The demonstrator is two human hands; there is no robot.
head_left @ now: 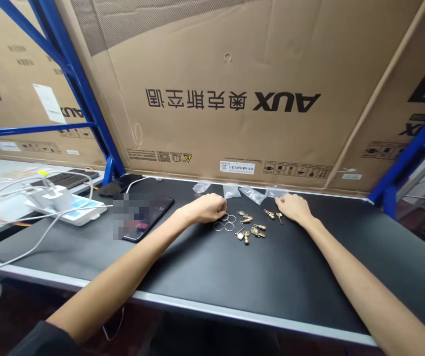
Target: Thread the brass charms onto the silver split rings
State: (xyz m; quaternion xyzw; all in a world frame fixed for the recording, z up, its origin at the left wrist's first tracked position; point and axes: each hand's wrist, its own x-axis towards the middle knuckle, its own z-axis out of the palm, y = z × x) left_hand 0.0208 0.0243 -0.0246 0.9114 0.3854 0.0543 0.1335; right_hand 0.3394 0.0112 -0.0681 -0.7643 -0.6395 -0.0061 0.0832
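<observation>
My left hand (208, 207) is closed, its fingers curled down to the black tabletop beside several thin metal rings (229, 227). Whatever those fingers may pinch is hidden. To the right, my right hand (294, 207) has its fingers pressed together at the near edge of a small clear plastic bag (276, 192); I cannot tell what is in them. Just below its fingertips lies a small gold-coloured pendant (279, 216), with another gold pendant (269, 213) to its left. Between the hands, several more small gold-coloured charms (247, 237) lie scattered on the table.
More small clear bags (252, 194) lie along the back edge against a large cardboard box (212, 138). At left are a phone (153, 217), a white power strip (79, 210) and loose white cables (42, 242). Blue rack posts (86, 94) flank the black table (205, 277).
</observation>
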